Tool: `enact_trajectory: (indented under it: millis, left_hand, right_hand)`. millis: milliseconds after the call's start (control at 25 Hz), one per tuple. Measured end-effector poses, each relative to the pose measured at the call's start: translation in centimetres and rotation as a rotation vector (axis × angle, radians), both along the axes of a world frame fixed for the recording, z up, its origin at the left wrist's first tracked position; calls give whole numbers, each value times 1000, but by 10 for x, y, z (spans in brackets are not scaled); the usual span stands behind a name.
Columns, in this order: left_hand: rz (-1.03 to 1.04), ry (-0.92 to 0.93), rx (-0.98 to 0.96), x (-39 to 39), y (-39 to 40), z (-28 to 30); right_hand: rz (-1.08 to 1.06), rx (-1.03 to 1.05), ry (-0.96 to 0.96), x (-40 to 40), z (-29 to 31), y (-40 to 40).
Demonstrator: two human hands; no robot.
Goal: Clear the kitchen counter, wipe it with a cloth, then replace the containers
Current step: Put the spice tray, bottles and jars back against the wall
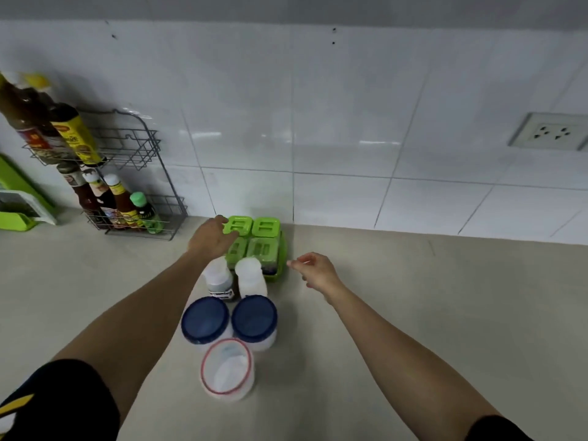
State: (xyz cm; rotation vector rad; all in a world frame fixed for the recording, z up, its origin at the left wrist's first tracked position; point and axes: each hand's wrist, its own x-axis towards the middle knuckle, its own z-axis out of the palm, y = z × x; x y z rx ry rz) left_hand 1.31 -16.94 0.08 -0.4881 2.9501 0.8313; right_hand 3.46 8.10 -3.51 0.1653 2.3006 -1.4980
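A green spice box set (265,240) with several lidded compartments stands against the tiled wall on the grey counter (413,297). My left hand (210,237) rests on its left side, fingers over the rear left lid; a grip cannot be told. My right hand (315,270) hovers just right of the set, fingers loosely apart and holding nothing. In front stand two white bottles (251,276), two blue-lidded jars (254,318) and a clear tub with a red rim (227,367).
A wire rack (149,186) with sauce bottles (105,198) stands at the left against the wall. A green and white object (19,205) sits at the far left. A wall socket (552,132) is at the right.
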Motion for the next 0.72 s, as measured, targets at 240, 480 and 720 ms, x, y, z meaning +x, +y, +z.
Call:
enact_trajectory:
  millis: [240, 480, 720]
  left_hand:
    - [207, -282, 593, -22, -68, -36]
    - [166, -438, 882, -29, -79, -55]
    - [162, -448, 966, -48, -52, -37]
  right_hand:
    - [-265, -216, -365, -27, -24, -55]
    - [-338, -371, -362, -52, -39, -75]
    - [-404, -464, -297, -66, -39, -49]
